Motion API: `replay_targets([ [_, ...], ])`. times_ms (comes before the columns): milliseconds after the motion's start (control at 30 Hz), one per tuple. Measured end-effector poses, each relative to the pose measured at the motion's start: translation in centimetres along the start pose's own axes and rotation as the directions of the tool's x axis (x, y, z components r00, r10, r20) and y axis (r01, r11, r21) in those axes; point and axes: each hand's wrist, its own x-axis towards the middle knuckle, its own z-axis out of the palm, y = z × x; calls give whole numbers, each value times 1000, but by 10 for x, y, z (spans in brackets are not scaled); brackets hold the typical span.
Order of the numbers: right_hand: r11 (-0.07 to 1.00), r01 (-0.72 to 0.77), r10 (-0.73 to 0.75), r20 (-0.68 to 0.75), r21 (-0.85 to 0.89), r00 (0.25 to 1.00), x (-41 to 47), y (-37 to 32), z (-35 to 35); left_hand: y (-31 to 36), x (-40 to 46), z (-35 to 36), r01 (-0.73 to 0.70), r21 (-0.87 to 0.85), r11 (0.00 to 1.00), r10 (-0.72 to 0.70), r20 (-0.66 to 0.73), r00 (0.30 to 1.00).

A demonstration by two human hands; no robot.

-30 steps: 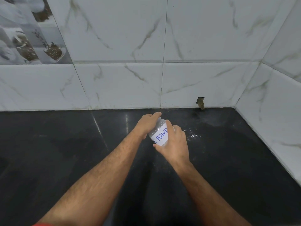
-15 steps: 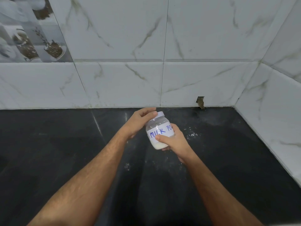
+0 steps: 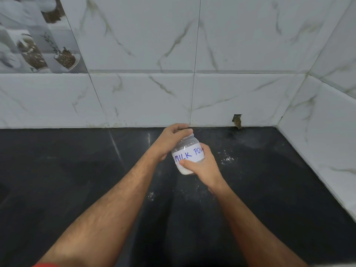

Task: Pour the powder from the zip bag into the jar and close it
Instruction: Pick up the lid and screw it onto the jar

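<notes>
A small clear jar point(image 3: 187, 153) with white powder in its lower part carries a white label with blue handwriting, "MILK PO" showing. It is held above the black counter point(image 3: 77, 180), tilted a little to the right. My right hand point(image 3: 202, 166) grips the jar's body from the right and below, thumb across the label. My left hand point(image 3: 170, 140) wraps over the white lid point(image 3: 189, 134), fingers curled around its rim. No zip bag is in view.
White powder is scattered on the counter to the right of the jar point(image 3: 227, 158) and below it point(image 3: 151, 195). Marble-look wall tiles point(image 3: 240, 97) close the back and right side. A chipped hole point(image 3: 237, 120) sits at the back wall's base.
The jar has turned in my hands so the label now faces me and rose slightly. My left hand has stayed on the lid.
</notes>
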Motion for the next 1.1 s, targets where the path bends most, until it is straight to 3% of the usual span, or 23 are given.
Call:
replay_targets([
  [100, 975, -49, 38, 53, 218, 998, -1, 3, -2, -2, -1, -7, -11, 13, 1000, 11, 46, 999],
  [267, 967, -69, 69, 7, 244, 998, 4, 8, -10, -13, -3, -22, 12, -62, 998, -15, -55, 998],
  [400, 981, -45, 55, -46, 187, 997, 8, 12, -12, -8, -2, -17, 31, -97, 995, -34, -26, 999],
  [567, 995, 7, -21, -139, -104, 990, 0, 5, -2, 6, 3, 8, 18, 149, 989, -8, -62, 998],
  [667, 982, 8, -35, -143, -187, 989, -4, 2, 8, 9, 5, 16, 60, 273, 960, -39, -82, 996],
  [1100, 980, 81, -95, -69, -180, 993, -1, 2, -9, 10, -5, 22, -36, 18, 999, 37, -33, 999],
])
